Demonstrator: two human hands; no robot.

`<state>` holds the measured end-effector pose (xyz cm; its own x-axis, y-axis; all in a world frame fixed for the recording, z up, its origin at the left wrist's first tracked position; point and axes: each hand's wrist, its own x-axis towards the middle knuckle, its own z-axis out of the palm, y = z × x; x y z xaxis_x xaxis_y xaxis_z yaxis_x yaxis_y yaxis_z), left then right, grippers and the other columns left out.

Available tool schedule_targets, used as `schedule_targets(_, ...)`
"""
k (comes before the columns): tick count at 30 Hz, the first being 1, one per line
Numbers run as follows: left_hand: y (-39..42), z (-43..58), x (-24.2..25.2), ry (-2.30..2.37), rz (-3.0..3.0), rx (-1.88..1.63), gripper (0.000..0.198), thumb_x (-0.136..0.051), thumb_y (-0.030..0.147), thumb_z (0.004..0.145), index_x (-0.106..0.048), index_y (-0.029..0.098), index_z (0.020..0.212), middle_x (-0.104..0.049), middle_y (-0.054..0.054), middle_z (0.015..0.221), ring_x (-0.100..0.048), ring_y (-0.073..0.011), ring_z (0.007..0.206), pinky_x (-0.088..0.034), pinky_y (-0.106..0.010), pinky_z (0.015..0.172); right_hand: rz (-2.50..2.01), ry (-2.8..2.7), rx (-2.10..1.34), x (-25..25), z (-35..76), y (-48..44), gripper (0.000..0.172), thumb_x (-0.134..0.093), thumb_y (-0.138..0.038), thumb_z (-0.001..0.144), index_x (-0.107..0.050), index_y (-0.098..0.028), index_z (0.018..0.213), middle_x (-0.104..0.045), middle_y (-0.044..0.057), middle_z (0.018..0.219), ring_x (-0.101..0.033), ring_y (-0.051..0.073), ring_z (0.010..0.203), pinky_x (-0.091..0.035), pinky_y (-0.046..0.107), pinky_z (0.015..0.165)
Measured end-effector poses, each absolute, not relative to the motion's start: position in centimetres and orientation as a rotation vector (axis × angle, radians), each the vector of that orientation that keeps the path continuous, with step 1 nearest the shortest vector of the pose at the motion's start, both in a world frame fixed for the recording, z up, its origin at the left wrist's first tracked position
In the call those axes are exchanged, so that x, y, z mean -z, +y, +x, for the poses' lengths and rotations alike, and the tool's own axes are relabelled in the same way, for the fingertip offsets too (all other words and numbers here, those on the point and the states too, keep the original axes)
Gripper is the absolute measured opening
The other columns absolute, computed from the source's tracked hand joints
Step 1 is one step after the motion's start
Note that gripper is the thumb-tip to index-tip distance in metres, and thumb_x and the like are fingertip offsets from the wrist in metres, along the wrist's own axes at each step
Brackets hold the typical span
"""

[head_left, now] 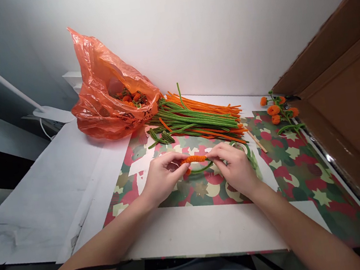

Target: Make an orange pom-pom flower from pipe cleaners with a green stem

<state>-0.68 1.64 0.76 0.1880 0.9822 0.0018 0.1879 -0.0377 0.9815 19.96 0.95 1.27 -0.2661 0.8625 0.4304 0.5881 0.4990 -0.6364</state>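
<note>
1. Orange coil (197, 159) sits mid-frame, a little below center, lying about level between the hands. Tight turns, fuzzy wire by the look of it.
2. Left hand (163, 176): thumb and fingertips pinched on the coil's left end. A second orange bit shows just below that thumb; I can't tell if it's joined.
3. Right hand (237, 166): fingertips pinched at the coil's right end, remaining fingers curled. I can't tell whether they bear on the coil alone or on the green stem (201, 170) too; it bows below the coil and runs toward those fingers.
4. Handling, my read: very light, soft pile over thin bendy wire. Not slippery, won't break. The risk is shape: squeeze mid-span and the turns flatten, pull hard and they stretch.
5. Where I'd hold: fingertip pinch at both ends, low force, middle left free. The stem should take a firmer grip, but it'll bend under side load.
6. Around it: green wires (197, 118) and orange wires (216, 105) bundled above the hands, orange plastic bag (97, 115) upper left, orange flowers (273, 109) at right beside the cardboard box (345, 98). Patterned mat (316, 178) spreads underneath. Thin stick (257, 141) lies right of the bundle, near the right hand.
</note>
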Motion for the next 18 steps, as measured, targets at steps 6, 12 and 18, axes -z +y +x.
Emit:
schedule_targets(6, 1.5, -0.6, -0.9, 1.188, 1.424, -0.983, 0.018, -0.068, 0.028, 0.077, -0.072, 0.015, 0.088, -0.071, -0.006, 0.084, -0.069, -0.0184, 0.065, -0.058, -0.029, 0.060, -1.228, -1.881, -0.564, -1.3, 19.6, 0.6, 0.016, -0.055, -0.011, 0.087, -0.067, -0.022, 0.088, -0.069, 0.003, 0.085, -0.065, 0.017, 0.079, -0.053, 0.030, 0.071)
schedule_targets(12, 1.4, -0.5, -0.8, 1.174, 1.336, -1.038, 0.018, -0.072, 0.029, 0.074, -0.073, 0.015, 0.086, -0.070, -0.004, 0.076, -0.067, -0.0161, 0.060, -0.055, -0.026, 0.055, -1.310, -1.710, -0.738, -0.8, 19.2, 0.4, 0.008, -0.062, -0.018, 0.083, -0.066, -0.021, 0.089, -0.071, 0.003, 0.086, -0.067, 0.017, 0.075, -0.056, 0.029, 0.070)
schedule_targets(18, 1.3, -0.5, -0.9, 1.173, 1.290, -1.007, 0.020, -0.075, 0.031, 0.072, -0.074, 0.016, 0.085, -0.072, -0.004, 0.073, -0.066, -0.0156, 0.060, -0.053, -0.023, 0.052, -1.288, -1.653, -0.906, -0.7, 18.8, 0.2, 0.008, -0.062, -0.021, 0.082, -0.066, -0.021, 0.089, -0.071, 0.003, 0.086, -0.067, 0.017, 0.076, -0.056, 0.030, 0.069)
